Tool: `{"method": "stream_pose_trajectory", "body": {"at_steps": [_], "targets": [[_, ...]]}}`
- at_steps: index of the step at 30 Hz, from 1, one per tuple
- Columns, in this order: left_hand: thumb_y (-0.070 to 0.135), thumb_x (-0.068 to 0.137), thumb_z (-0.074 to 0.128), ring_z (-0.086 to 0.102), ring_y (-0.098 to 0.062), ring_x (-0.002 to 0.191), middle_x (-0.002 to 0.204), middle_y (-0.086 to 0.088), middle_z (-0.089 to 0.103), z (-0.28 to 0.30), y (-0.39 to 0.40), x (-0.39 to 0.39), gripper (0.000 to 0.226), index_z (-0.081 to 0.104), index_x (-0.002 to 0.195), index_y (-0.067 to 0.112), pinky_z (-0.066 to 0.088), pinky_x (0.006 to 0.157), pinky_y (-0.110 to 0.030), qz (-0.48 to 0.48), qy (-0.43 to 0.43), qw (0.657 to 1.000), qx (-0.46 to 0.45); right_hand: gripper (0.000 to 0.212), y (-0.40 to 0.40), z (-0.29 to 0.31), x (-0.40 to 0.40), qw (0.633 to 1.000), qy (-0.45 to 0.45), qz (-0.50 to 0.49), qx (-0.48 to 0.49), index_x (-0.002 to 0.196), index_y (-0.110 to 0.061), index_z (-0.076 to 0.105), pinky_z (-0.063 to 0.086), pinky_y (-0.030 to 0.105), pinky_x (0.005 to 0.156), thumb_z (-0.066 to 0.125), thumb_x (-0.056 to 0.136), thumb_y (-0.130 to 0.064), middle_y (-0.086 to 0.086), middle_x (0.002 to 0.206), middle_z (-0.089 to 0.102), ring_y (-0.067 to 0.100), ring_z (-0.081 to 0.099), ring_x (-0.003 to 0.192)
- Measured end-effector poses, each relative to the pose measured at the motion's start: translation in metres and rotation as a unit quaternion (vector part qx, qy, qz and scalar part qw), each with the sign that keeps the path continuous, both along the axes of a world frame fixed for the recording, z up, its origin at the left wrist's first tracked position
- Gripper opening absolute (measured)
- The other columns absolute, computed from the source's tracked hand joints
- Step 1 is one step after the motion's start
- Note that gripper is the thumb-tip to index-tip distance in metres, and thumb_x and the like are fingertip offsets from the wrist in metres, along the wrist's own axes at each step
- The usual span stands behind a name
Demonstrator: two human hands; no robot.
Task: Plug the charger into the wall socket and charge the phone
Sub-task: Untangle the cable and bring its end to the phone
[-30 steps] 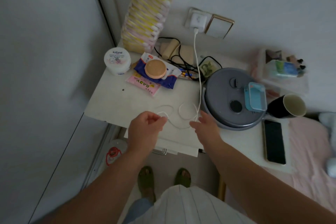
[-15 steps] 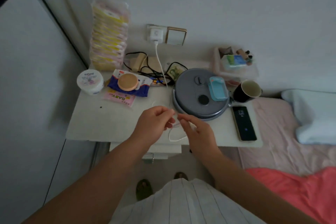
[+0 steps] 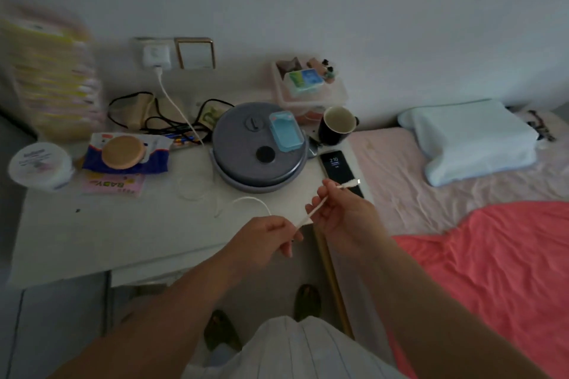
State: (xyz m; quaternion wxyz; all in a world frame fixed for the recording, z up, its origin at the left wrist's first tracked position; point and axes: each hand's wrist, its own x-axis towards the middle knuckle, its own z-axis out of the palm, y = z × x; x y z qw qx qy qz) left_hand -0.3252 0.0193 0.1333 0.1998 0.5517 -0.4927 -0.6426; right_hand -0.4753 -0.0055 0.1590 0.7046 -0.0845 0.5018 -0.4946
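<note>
The white charger (image 3: 155, 55) sits in the wall socket above the table. Its white cable (image 3: 175, 104) runs down across the table and loops near the front edge. My left hand (image 3: 264, 240) pinches the cable a short way back from its end. My right hand (image 3: 341, 212) grips the cable near the tip, and the connector (image 3: 351, 184) pokes out over the lower end of the phone. The black phone (image 3: 337, 168) lies flat at the table's right edge with its screen lit.
A round grey appliance (image 3: 246, 151) with a blue case on top stands left of the phone. A dark mug (image 3: 337, 125), a clear box, a white tub (image 3: 38, 164), wipes and dark cords crowd the table's back. The bed (image 3: 462, 194) adjoins on the right.
My view has swung right. Both hands moved right along the cable toward the phone; my right hand now holds the connector end over the phone's lower edge.
</note>
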Motion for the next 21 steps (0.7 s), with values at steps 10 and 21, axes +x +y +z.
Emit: {"method": "stream_pose_trajectory", "body": {"at_steps": [10,21], "targets": [[0.034,0.087,0.053,0.048,-0.006,0.056,0.061,0.007,0.054,-0.035,-0.017,-0.120,0.024,0.055,0.064,0.033,0.038,0.058,-0.021,-0.042,-0.116,0.991,-0.046,0.020,-0.036,-0.022,-0.108,0.955,0.258,0.143,0.019,0.092,-0.010,0.056,0.028,0.022,0.045,0.039,0.095,-0.020,0.001,0.058,0.041,0.009,0.032,0.046],[0.033,0.086,0.054,0.059,-0.009,0.073,0.077,0.005,0.064,-0.079,-0.048,-0.197,0.013,0.058,0.073,0.034,0.043,0.065,-0.023,-0.009,-0.196,0.980,0.016,0.021,-0.079,-0.079,-0.215,0.947,0.250,0.193,0.054,0.084,-0.009,0.061,0.032,0.025,0.050,0.043,0.093,-0.016,0.002,0.065,0.047,0.011,0.035,0.049]]}}
